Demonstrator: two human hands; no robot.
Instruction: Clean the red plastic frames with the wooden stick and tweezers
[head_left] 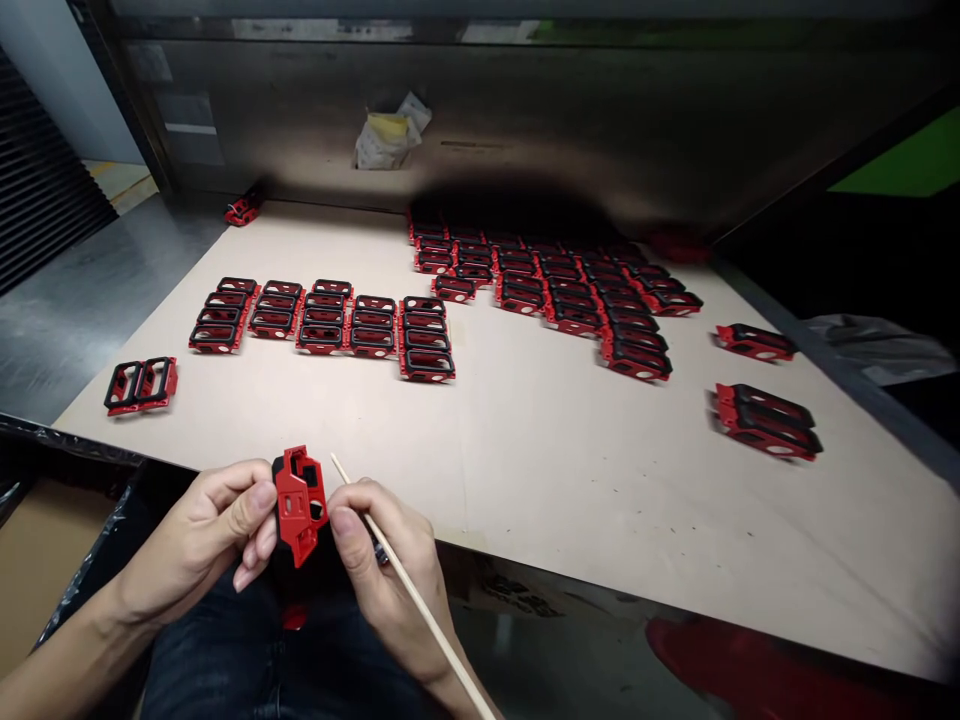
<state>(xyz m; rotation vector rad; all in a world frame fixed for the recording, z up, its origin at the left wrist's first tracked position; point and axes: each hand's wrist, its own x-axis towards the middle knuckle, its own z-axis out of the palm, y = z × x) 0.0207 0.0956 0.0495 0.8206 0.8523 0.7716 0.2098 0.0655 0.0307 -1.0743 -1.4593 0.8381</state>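
Note:
Pinched between the thumb and fingers of my left hand (214, 525) is a red plastic housing (296, 510) with a black rim, held upright just off the table's front edge. Cut-outs show in its face and side. My right hand (394, 570) grips a thin wooden stick (427, 610), its pale tip pointing up beside the housing's upper right, apart from it. A small dark shiny object (381, 553) shows at the right palm; what it is I cannot tell.
On the board-covered table (517, 450), rows of like housings (349, 325) stand at left centre. A larger group (577, 285) fills the back right. A pair (142, 385) lies at left, others (769, 420) at right. A metal panel (525, 120) rises behind.

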